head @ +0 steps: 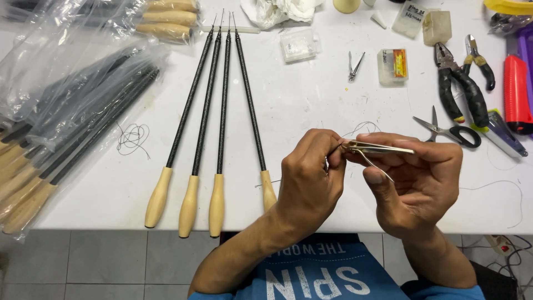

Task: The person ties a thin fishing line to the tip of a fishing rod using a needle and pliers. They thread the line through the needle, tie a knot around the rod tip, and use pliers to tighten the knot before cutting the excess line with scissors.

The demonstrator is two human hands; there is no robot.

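your right hand (422, 183) holds a small gold-coloured clipper (377, 149) level above the near edge of the white table (311, 105), fingers wrapped along its top and your thumb pressing up from below, so the grip is closed around the tool. your left hand (311, 178) is pinched tight at the clipper's tip, thumb and forefinger closed on something too small to make out; a thin thread (363, 126) loops up just behind that spot, and you cannot tell whether it is what the fingers hold. to the left of your hands, four long black rods with pale wooden handles (219, 122) lie side by side on the table, handles toward you, the nearest handle partly hidden behind your left wrist. further left, more rods lie packed in clear plastic bags (61, 111), with a loose coil of thread (133, 138) between the bags and the bare rods. to the right, black-handled scissors (449, 131) lie just beyond your right hand, with pliers (461, 89) and a red cutter (517, 94) further back. a second small clipper (355, 66) and a little clear box (300, 44) lie well behind your hands.
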